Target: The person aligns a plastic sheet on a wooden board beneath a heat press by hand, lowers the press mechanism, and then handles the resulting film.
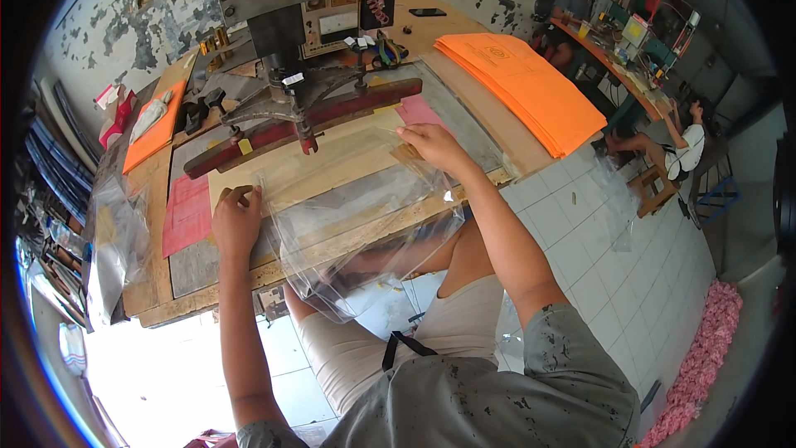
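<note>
A clear plastic sheet [365, 203] is stretched between my two hands over the worktable, and its lower part hangs over the front edge above my lap. My left hand [236, 220] pinches its left side near a red sheet [187, 211]. At the far right corner, my right hand [435, 149] grips the plastic between thumb and fingers. Under the plastic lies a cream-coloured sheet [311, 162] on the grey bed, with a pink piece [423, 112] at its far right end. Just beyond my hands, the long red-edged bar [332, 120] of a press machine hangs above the cream sheet.
Orange folded sheets [522, 87] are stacked on the table's right. More clear plastic [116, 241] drapes off the left edge, near an orange piece [157, 124]. A phone [427, 12] lies at the back. Two people sit at another bench [613, 66] at far right.
</note>
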Motion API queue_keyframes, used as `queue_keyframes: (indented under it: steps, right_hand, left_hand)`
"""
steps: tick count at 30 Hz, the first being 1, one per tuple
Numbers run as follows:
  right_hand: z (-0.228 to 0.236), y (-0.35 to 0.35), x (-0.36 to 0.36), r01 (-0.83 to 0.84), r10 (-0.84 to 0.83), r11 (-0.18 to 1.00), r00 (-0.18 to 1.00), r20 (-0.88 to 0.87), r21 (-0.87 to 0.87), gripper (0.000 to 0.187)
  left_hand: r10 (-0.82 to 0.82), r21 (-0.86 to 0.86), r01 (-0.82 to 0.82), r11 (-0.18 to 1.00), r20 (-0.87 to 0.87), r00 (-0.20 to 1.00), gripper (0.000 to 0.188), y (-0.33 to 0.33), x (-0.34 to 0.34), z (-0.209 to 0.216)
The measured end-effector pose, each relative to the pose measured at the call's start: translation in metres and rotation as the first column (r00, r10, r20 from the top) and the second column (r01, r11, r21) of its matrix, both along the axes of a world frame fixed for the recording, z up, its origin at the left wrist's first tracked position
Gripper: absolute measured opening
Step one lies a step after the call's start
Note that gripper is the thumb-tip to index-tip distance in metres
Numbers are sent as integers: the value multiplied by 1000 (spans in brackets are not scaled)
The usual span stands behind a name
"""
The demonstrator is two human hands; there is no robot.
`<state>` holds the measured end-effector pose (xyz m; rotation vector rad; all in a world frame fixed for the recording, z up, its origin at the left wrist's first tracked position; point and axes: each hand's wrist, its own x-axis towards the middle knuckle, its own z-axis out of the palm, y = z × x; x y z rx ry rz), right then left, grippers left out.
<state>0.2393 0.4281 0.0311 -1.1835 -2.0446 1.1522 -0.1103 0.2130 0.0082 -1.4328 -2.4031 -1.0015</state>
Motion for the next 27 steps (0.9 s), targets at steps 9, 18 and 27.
queue_keyframes:
  steps: [9, 18, 27]
  right_hand:
    - [-14, -15, -5, -65, 60, 998, 960, -273, -7, 49]
    - [-9, -60, 7, -22, 46, 995, 968, -245, 100, 62]
    - [18, -84, 41, -158, 29, 974, 798, -602, -163, 36]
  left_hand:
    - [-59, 88, 44, 995, 177, 982, 30, 3, -6, -6]
    - [-319, 218, 238, 946, 520, 792, 20, -10, -13, 2]
    - [-591, 554, 269, 788, 559, 581, 23, -49, 30, 54]
